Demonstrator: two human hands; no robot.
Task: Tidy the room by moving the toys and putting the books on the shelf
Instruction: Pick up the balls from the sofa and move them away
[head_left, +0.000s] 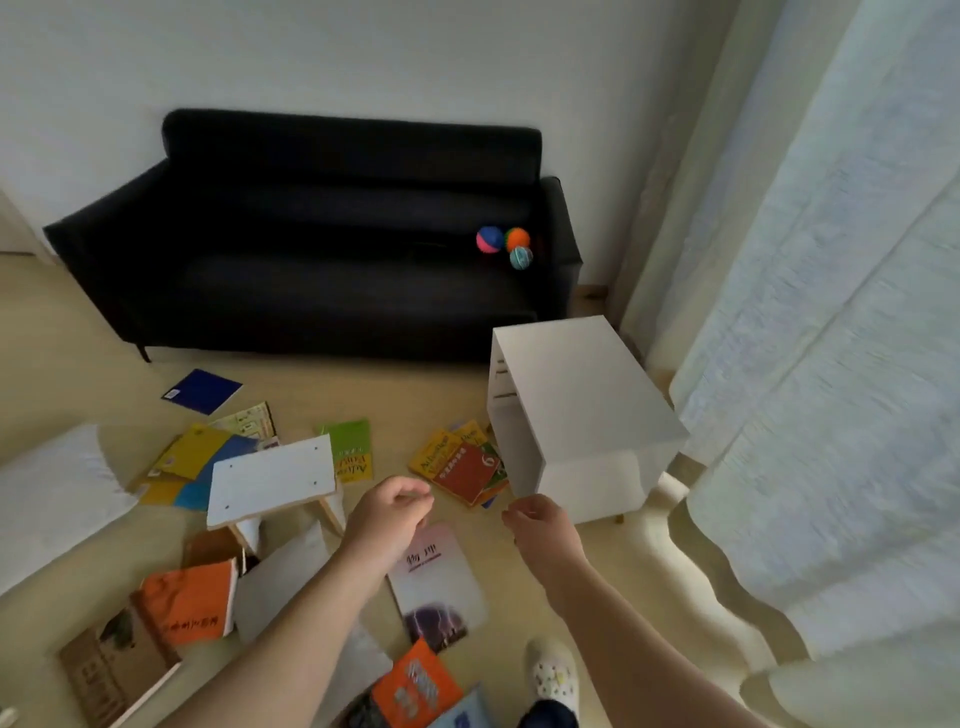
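Several books lie scattered on the floor: a red and yellow pile beside the white shelf unit, a pale book with a lightning picture between my arms, orange ones at lower left, a blue one near the sofa. Three coloured toy balls sit on the black sofa's right end. My left hand hangs over the floor with loosely curled fingers, holding nothing. My right hand is near the shelf's front lower corner, fingers curled, empty.
A black sofa stands against the back wall. A small white stool lies tipped among the books. White cushions lie at left. Curtains hang along the right. My slippered foot stands at the bottom.
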